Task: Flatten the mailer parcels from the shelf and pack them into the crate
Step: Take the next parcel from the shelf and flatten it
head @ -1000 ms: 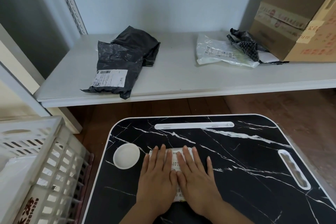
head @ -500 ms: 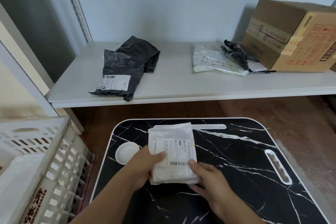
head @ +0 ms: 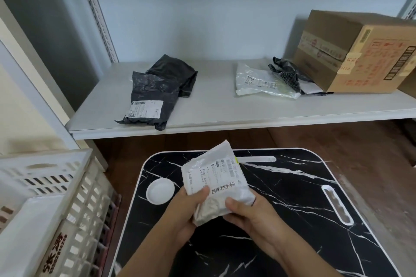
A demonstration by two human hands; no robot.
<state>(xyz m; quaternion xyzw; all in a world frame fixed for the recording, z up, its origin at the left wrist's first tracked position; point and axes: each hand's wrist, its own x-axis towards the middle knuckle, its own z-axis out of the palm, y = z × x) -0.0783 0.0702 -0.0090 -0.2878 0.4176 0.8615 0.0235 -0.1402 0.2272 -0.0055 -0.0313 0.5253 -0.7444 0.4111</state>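
Pinching the white mailer [head: 217, 183] clear of the desk [head: 292, 198], left grip [head: 188, 211] and right grip [head: 252, 216] each clamped its lower edge, probably for transfer to the crate [head: 56, 186].

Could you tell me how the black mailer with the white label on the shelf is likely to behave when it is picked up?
The black mailer looks wrinkled and lies slumped on the shelf, so it will probably flop rather than hold its shape. Its thin, glossy film suggests that it may be a little slippery. It lies fairly flat, so it is probably light, though its contents are hidden.
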